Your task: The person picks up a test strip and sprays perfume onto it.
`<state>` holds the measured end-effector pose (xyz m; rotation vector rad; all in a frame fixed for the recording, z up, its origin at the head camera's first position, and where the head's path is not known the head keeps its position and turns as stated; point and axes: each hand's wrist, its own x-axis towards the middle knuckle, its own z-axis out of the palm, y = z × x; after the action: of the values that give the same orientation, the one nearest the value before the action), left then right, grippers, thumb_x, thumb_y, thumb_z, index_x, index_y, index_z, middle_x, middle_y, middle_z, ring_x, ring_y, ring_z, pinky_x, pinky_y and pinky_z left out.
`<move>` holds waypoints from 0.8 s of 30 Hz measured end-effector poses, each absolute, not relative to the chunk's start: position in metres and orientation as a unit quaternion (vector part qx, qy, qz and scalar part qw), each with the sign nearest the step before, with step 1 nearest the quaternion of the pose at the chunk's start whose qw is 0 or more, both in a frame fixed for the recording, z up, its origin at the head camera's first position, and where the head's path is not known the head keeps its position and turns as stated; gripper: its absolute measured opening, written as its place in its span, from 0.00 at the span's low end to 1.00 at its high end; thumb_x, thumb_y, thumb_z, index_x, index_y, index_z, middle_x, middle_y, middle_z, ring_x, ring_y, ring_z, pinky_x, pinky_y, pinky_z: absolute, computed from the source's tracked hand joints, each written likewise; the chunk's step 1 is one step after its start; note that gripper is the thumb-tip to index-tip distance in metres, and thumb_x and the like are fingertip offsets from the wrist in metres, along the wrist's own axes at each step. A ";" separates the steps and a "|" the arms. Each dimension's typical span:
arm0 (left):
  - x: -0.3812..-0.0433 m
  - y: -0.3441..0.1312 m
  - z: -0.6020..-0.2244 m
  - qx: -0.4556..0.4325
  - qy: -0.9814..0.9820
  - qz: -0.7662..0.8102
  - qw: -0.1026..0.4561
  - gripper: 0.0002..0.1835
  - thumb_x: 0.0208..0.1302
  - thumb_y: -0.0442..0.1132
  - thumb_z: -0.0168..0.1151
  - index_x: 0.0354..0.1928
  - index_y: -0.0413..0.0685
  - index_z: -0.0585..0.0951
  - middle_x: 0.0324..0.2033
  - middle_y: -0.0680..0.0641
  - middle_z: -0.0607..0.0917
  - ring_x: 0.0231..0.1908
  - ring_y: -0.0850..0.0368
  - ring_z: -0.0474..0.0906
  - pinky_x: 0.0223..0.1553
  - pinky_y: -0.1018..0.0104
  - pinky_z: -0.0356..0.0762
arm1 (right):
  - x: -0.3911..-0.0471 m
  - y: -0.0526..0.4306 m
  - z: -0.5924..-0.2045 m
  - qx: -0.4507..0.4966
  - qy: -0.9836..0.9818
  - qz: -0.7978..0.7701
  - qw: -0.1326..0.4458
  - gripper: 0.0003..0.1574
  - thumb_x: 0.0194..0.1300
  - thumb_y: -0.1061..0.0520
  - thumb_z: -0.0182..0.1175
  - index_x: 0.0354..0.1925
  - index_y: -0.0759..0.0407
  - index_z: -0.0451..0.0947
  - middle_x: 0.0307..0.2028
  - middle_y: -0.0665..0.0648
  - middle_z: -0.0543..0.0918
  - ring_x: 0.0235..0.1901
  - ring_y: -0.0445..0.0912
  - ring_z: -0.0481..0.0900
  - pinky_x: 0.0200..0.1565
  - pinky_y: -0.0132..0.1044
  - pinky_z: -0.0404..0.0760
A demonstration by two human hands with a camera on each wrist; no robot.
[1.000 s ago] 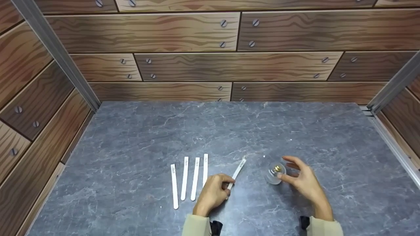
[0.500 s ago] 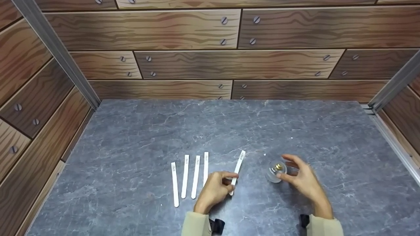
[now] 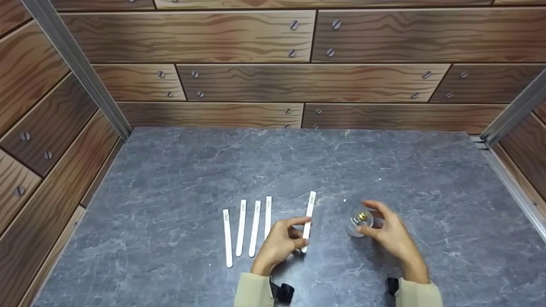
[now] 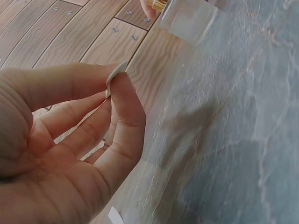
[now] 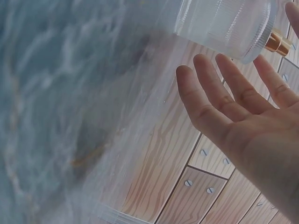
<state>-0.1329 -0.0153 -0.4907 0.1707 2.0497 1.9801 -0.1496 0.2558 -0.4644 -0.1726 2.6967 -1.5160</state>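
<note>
My left hand (image 3: 279, 244) pinches a slim white paper test strip (image 3: 311, 203), printed at its far end, between thumb and fingers. Seen edge-on in the left wrist view, the same strip (image 4: 117, 72) looks slightly bent. A ribbed clear glass perfume bottle (image 5: 224, 25) stands upright to the right, topped by a gold sprayer (image 5: 279, 43). Beside it is my right hand (image 3: 394, 234), thumb and index finger spread about the bottle's top. The right wrist view shows its fingers (image 5: 233, 93) fairly straight, close to the glass; firm contact cannot be made out.
Several similar white strips (image 3: 227, 238) lie roughly side by side left of my left hand, the rightmost partly covered by it. Tiny white specks dot the grey marbled table (image 3: 192, 170). Wood-patterned panels (image 3: 239, 85) and metal frame posts (image 3: 81, 72) bound it.
The held strip has swung closer to upright in the head view and moved slightly away from me with my left hand. The right hand stays by the bottle, almost unmoved.
</note>
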 end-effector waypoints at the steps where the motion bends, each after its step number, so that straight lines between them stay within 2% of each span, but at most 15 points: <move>1: -0.133 -0.015 -0.491 0.060 0.710 0.687 0.143 0.30 0.53 0.17 0.64 0.61 0.36 0.80 0.33 0.42 0.86 0.26 0.61 0.77 0.26 0.72 0.76 | -0.149 0.255 -0.465 -0.055 0.872 -0.486 0.023 0.40 0.57 0.70 0.71 0.65 0.77 0.67 0.63 0.76 0.72 0.62 0.68 0.71 0.59 0.55 0.76; 6: -0.133 -0.015 -0.491 0.063 0.706 0.690 0.145 0.30 0.53 0.17 0.64 0.62 0.36 0.80 0.36 0.41 0.86 0.27 0.61 0.77 0.26 0.72 0.76 | -0.148 0.253 -0.465 -0.057 0.882 -0.468 0.026 0.40 0.56 0.69 0.72 0.65 0.77 0.68 0.62 0.77 0.72 0.61 0.69 0.72 0.61 0.60 0.73; 12: -0.133 -0.016 -0.492 0.066 0.708 0.689 0.140 0.30 0.54 0.18 0.65 0.62 0.35 0.80 0.48 0.42 0.85 0.29 0.61 0.78 0.26 0.72 0.75 | -0.149 0.252 -0.468 -0.061 0.884 -0.462 0.037 0.42 0.55 0.68 0.73 0.65 0.77 0.67 0.62 0.79 0.72 0.62 0.71 0.71 0.63 0.62 0.70; 18: -0.132 -0.014 -0.493 0.050 0.710 0.687 0.148 0.30 0.54 0.18 0.65 0.62 0.38 0.81 0.46 0.43 0.86 0.29 0.60 0.79 0.29 0.69 0.77 | -0.149 0.251 -0.472 -0.052 0.900 -0.431 0.041 0.43 0.53 0.67 0.74 0.65 0.76 0.68 0.60 0.80 0.74 0.60 0.70 0.73 0.62 0.63 0.70; 24: -0.132 -0.013 -0.490 0.046 0.711 0.685 0.151 0.30 0.54 0.18 0.65 0.62 0.39 0.81 0.46 0.44 0.86 0.29 0.60 0.79 0.25 0.71 0.73 | -0.149 0.251 -0.471 -0.051 0.919 -0.390 0.031 0.44 0.54 0.63 0.76 0.64 0.74 0.69 0.58 0.79 0.76 0.58 0.71 0.74 0.60 0.65 0.70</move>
<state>-0.1325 -0.0126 -0.4902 0.1309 2.0424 1.9681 -0.1493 0.2508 -0.4715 -0.1580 2.8325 -1.2006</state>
